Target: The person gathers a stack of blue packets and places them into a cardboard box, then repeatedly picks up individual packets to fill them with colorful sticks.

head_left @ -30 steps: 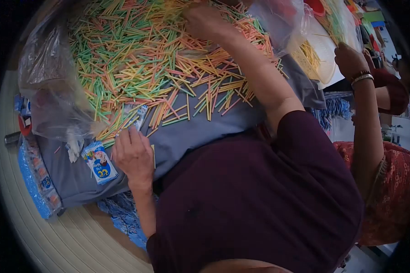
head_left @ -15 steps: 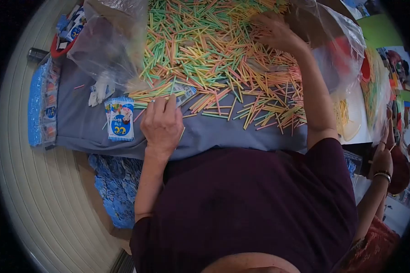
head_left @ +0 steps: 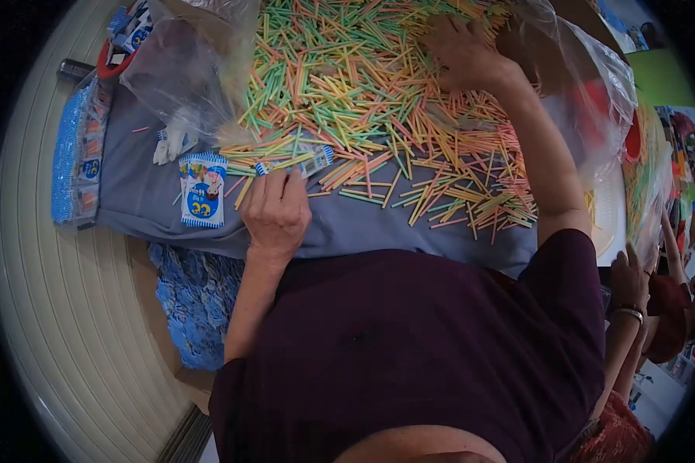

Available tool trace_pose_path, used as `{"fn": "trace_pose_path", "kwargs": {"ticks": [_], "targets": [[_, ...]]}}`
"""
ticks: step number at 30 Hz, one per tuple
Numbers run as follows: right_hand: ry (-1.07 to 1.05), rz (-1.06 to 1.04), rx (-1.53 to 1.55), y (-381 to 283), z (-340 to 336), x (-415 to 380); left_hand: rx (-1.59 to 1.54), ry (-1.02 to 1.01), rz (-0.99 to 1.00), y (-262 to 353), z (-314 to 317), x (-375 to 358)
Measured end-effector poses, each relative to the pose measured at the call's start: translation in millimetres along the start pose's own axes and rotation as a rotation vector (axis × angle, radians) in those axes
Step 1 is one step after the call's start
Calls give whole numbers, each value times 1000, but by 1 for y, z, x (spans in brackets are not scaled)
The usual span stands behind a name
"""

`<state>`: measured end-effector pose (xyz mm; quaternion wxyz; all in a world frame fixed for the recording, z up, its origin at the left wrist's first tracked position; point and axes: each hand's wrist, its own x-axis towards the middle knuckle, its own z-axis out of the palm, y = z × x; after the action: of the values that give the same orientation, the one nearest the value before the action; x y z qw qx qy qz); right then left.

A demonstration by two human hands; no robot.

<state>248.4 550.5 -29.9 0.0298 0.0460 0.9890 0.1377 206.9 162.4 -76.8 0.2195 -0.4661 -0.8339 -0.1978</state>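
— Grey cloth point(head_left: 363, 224) covers the table in the head view, and a big heap of coloured sticks point(head_left: 363, 85) lies on it, green, yellow, orange and pink.

— Where are the hands?

— The left hand point(head_left: 276, 207) rests at the near edge of the heap, its grip closed on a small clear packet point(head_left: 305, 158) with sticks inside. The right hand point(head_left: 463, 54) lies spread flat on the sticks at the far side, its grip open, fingers among them.

— Anything beside them?

— A blue printed sachet point(head_left: 201, 189) lies just left of the left hand. A clear plastic bag point(head_left: 185, 77) stands behind it. At the right edge another person's hand point(head_left: 629, 282) wears a bracelet.
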Motion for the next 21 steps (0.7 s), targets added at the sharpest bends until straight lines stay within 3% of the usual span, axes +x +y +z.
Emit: {"fn": "trace_pose_path", "kwargs": {"ticks": [5, 8, 10, 16, 21], "targets": [[104, -13, 63, -9, 0, -24, -104, 32, -35, -5, 2, 0], [-56, 59, 27, -24, -6, -32, -131, -24, -54, 1, -4, 10], [55, 33, -105, -33, 1, -37, -116, -60, -69, 3, -7, 13], [426, -20, -75, -47, -29, -36, -185, -73, -149, -5, -3, 15], [334, -140, -72, -44, -5, -23, -350, -15, -196, -9, 0, 15]]}}
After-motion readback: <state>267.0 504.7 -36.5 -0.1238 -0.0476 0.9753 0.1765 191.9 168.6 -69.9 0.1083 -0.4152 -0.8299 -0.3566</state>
